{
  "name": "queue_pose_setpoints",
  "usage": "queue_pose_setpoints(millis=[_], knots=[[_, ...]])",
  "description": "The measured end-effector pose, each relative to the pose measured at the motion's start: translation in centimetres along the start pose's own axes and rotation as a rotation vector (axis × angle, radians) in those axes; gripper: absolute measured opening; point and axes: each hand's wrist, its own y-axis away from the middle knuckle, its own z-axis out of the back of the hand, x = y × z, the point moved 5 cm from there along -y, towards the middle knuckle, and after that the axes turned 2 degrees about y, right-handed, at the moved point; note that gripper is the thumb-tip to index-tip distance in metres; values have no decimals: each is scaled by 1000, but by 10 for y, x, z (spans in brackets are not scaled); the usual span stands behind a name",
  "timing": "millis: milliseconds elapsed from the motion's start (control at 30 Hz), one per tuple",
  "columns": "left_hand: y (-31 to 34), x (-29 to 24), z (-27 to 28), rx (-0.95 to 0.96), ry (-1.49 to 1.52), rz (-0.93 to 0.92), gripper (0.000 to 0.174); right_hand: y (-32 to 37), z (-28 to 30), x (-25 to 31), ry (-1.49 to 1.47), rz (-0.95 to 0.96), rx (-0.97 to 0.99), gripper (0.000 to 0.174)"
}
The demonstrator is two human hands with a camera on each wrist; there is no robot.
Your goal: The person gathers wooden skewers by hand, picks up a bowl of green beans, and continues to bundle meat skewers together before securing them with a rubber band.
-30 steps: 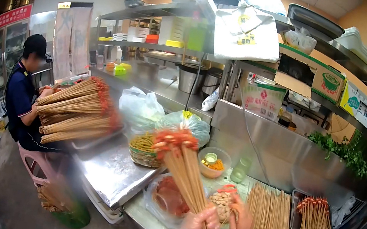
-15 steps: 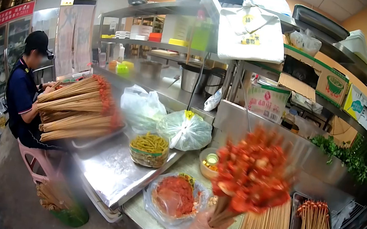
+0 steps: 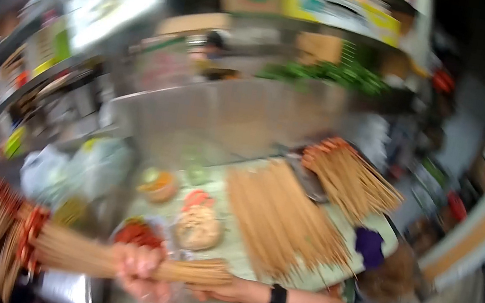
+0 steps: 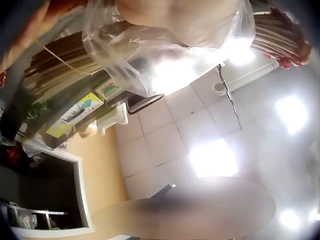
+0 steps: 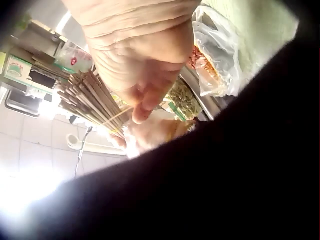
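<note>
My left hand (image 3: 138, 269), in a clear plastic glove, grips a thick bundle of skewers (image 3: 78, 249) around its sticks. The bundle lies roughly level, red food-covered ends to the left and bare stick ends to the right. Beside the bare ends is my right hand (image 3: 220, 289). In the right wrist view, its thumb and finger pinch a thin yellow rubber band (image 4: 60, 58) that stretches to the sticks (image 5: 95, 97). Below the hands' far side sit a bag-lined bowl of red food (image 3: 140, 234) and a container of pale pieces (image 3: 198, 231).
Rows of bare sticks (image 3: 282, 218) cover the counter's middle. Finished skewers (image 3: 349, 178) rest on a dark tray at right, near a purple cloth-like item (image 3: 370, 248). Plastic bags (image 3: 78, 167) stand at left. A steel panel (image 3: 210, 115) backs the counter.
The head view has swung right and blurred. The bundle, held upright half a second ago with its red ends toward the view, has tipped over to the left. My left hand keeps its grip.
</note>
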Motion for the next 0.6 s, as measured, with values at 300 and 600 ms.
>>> queue_pose_setpoints(millis=[300, 600], knots=[[26, 9, -54, 65, -451, 158, 29, 70, 66, 111, 672, 86, -443, 30], [45, 13, -46, 60, -749, 212, 20, 226, 191, 250, 1832, -499, -1531, 116]])
